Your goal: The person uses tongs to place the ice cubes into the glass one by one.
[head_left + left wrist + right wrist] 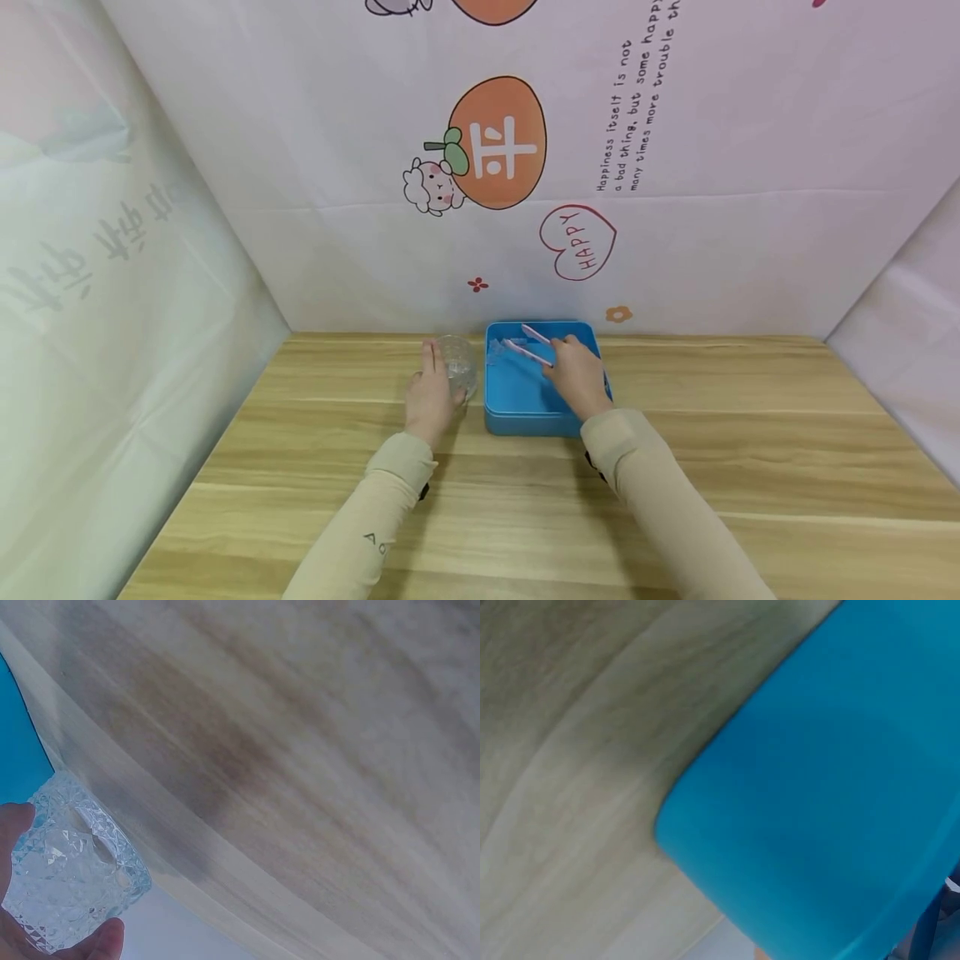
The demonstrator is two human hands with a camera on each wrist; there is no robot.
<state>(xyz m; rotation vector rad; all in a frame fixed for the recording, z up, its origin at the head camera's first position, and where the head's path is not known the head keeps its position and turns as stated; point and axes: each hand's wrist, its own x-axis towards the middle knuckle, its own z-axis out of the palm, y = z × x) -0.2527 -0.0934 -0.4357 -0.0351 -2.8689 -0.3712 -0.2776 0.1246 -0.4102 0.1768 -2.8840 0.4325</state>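
My left hand point(430, 398) grips a clear, faceted glass bowl point(460, 364) standing beside the blue box's left wall. The left wrist view shows the thumb on one side of the glass bowl point(71, 862) and fingers on the other. Over the blue box point(536, 424) is my right hand point(579, 377), holding pink tongs point(529, 353) with their arms apart. Small transparent pieces point(496, 351) lie in the box's far left part, near the tong tips; their exact kind is unclear. The right wrist view has only the blue box's outer wall point(802, 802), with tongs hidden.
Both things stand at the back of a wood-grain table point(495, 517). A printed white cloth point(360, 250) hangs right behind them, and another white cloth point(135, 333) borders the left side. Table surface extends to the right of the box.
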